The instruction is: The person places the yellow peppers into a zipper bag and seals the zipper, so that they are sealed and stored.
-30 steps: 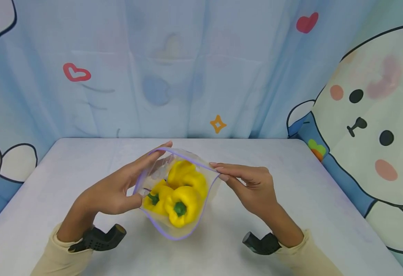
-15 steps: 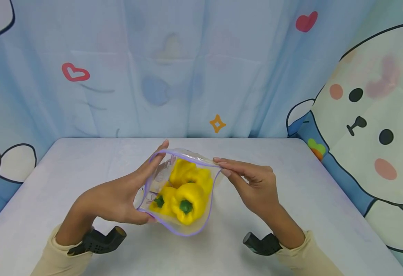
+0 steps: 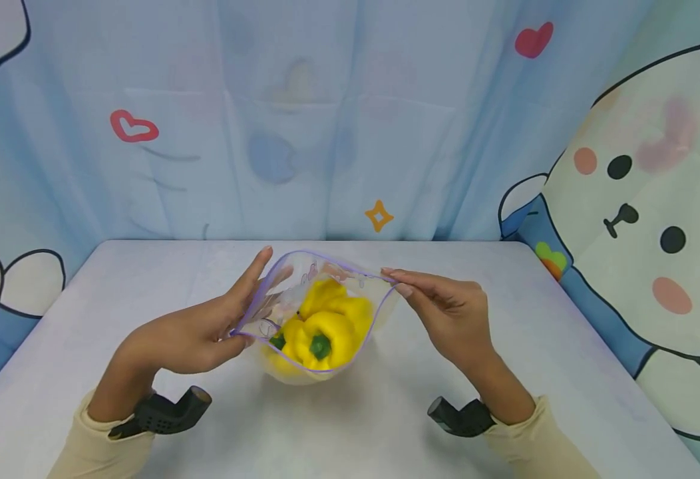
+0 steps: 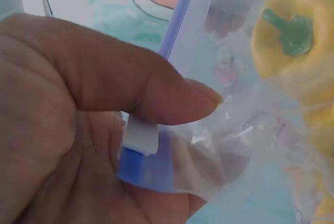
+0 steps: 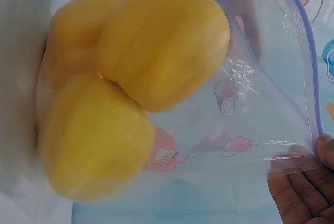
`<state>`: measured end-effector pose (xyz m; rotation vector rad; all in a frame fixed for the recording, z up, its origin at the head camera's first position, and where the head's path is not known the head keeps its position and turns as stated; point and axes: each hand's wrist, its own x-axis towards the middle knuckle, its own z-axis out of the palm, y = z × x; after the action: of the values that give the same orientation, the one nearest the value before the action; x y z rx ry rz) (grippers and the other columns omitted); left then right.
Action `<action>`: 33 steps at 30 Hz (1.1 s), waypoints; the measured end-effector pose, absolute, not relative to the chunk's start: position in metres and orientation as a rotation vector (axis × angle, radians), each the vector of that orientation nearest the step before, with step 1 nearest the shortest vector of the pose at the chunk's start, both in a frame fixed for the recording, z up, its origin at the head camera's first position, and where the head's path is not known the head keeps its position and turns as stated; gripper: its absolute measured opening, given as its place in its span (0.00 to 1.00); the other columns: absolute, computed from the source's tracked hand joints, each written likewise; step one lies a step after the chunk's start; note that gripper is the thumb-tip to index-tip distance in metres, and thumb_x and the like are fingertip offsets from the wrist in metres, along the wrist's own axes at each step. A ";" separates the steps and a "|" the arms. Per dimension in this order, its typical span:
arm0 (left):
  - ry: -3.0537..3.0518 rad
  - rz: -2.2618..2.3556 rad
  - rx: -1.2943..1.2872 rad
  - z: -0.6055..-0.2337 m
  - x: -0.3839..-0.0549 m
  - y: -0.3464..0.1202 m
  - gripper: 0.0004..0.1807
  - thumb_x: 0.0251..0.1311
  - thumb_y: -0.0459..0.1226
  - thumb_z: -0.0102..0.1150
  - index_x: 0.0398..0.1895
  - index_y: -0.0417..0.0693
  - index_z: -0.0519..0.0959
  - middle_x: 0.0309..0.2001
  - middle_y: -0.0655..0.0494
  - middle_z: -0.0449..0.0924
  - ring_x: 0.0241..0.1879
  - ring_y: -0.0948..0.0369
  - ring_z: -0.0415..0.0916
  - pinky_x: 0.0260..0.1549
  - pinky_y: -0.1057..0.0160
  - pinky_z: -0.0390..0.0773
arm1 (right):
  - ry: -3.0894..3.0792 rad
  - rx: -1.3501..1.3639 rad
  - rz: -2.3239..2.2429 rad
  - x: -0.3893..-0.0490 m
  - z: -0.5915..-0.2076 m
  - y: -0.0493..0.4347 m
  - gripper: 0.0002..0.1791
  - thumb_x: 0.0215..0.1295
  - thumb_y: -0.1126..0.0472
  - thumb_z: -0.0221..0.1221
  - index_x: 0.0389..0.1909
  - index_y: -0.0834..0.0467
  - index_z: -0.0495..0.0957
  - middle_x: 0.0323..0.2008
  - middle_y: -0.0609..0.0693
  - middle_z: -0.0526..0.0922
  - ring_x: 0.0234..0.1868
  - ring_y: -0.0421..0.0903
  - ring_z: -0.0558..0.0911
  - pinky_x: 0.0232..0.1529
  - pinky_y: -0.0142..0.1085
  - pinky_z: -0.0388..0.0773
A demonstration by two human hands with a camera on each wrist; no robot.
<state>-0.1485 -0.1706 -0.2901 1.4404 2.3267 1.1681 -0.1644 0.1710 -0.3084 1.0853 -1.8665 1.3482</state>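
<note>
A clear zip bag (image 3: 295, 379) with a purple rim is held mouth-up in the head view, gaping toward the camera. Inside it lie three yellow bell peppers (image 3: 332, 332) with green stems. My left hand (image 3: 185, 340) pinches the bag's left corner, thumb in front and fingers behind. In the left wrist view, a white zip slider (image 4: 141, 136) shows just beneath the thumb (image 4: 151, 88). With thumb and fingertips, my right hand (image 3: 454, 313) pinches the right corner of the rim. The right wrist view shows the peppers (image 5: 167, 41) bunched low in the bag.
A white table (image 3: 164, 279) lies under both hands. Behind it hangs a blue curtain (image 3: 326, 133) with cartoon prints. Each wrist carries a black camera, one on the left (image 3: 167, 412) and one on the right (image 3: 460, 418).
My left hand has shifted its hold, spreading first and then pinching the left corner. The right hand has moved slightly right and up. The bag's mouth is now stretched wider from side to side.
</note>
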 end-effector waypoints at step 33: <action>2.756 1.634 1.499 -0.279 -0.150 -0.190 0.25 0.52 0.16 0.57 0.52 0.40 0.82 0.31 0.57 0.82 0.13 0.68 0.49 0.12 0.69 0.55 | -1.849 0.894 1.443 -0.161 -0.289 0.195 0.11 0.56 0.82 0.58 0.39 0.74 0.83 0.34 0.51 0.87 0.33 0.39 0.86 0.39 0.28 0.80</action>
<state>-0.1504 -0.1904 -0.2795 1.4993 2.7563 1.6338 -0.1614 0.1948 -0.2895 0.8942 -1.8493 1.4426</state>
